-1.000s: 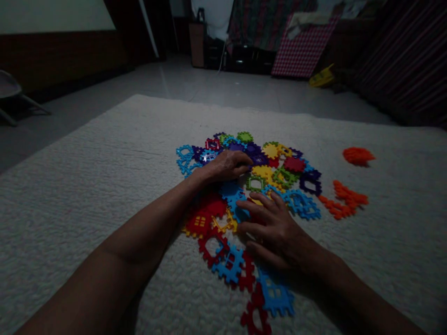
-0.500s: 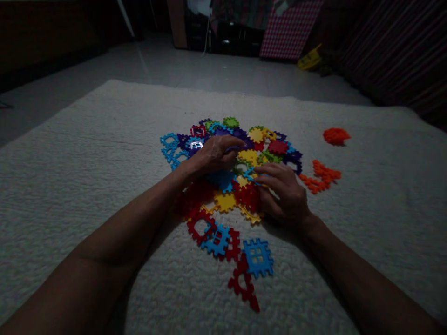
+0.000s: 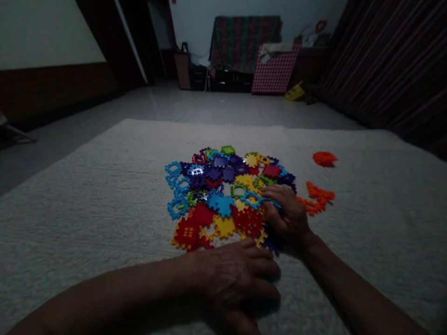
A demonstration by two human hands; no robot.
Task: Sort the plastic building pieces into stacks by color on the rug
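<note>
Across the pale mat (image 3: 87, 186), a wide heap (image 3: 221, 203) of plastic pieces lies in the middle, and in it red, yellow, green, purple and blue are mixed, so most of the pieces seem to be not yet separated by colour. The left hand (image 3: 240, 272) rests at six o'clock of the heap, palm down, with the fingers loosely bent; a dim blue patch shows under it, but I cannot tell if it grips something. The right hand (image 3: 287, 211) is at three o'clock, its fingers half curled over light-blue pieces (image 3: 245, 198); whether it grips one, I cannot tell. Only the orange lies apart: a spread-out group (image 3: 317, 199) farther out at three o'clock, and a compact clump (image 3: 324, 158) between two and three. The single pieces are flat with toothed edges, some solid like the yellow square (image 3: 224, 226), others with window holes.
</note>
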